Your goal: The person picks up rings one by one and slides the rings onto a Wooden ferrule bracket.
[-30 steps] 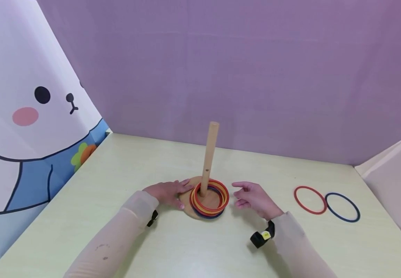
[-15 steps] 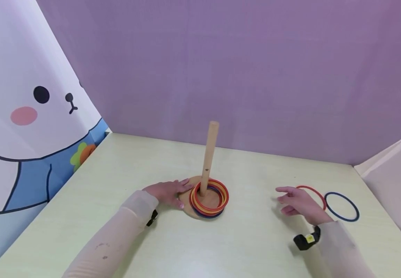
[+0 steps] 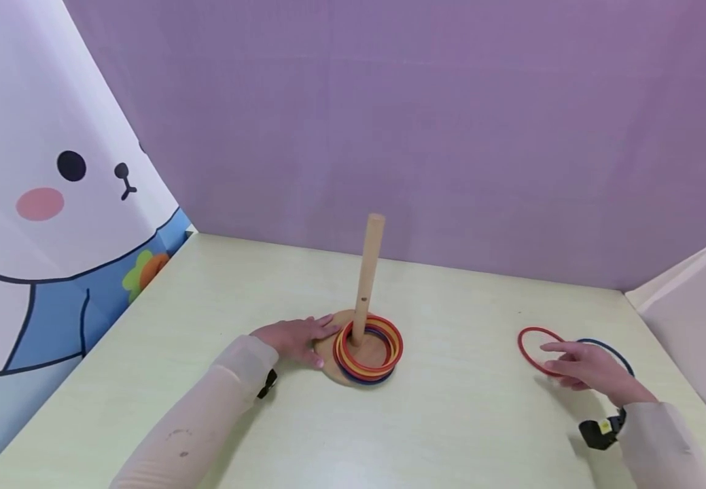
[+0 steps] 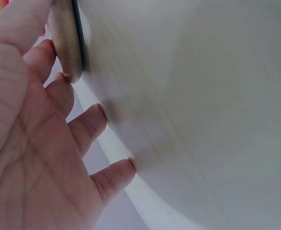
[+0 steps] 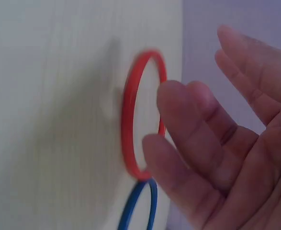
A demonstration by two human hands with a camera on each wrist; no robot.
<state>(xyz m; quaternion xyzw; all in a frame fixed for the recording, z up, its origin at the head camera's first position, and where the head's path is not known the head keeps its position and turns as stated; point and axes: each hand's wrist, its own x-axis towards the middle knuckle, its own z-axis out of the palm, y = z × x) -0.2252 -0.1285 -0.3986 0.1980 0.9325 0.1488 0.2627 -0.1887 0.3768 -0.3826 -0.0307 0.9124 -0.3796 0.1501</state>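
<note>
A round wooden base (image 3: 326, 353) carries an upright wooden peg (image 3: 369, 261). Several red, yellow and blue rings (image 3: 367, 375) lie stacked around the peg's foot. My left hand (image 3: 293, 338) rests its fingers on the base's left edge, fingers spread. In the right wrist view, a loose red ring (image 5: 127, 115) lies on the table beside a loose blue ring (image 5: 130, 205). Over this pair hovers my right hand (image 3: 591, 370), its fingers loosely bent with nothing held. The hand hides parts of both loose rings in the head view.
The pale wooden table (image 3: 450, 421) runs back to a purple cloth wall (image 3: 481, 149). A cloth with a cartoon animal (image 3: 16, 136) hangs along the left side. Each wrist wears a black camera, such as the right wrist camera (image 3: 600, 431).
My right hand has moved right, away from beside the ring stack to above the loose red and blue rings. The left hand, peg and stacked rings have stayed in place.
</note>
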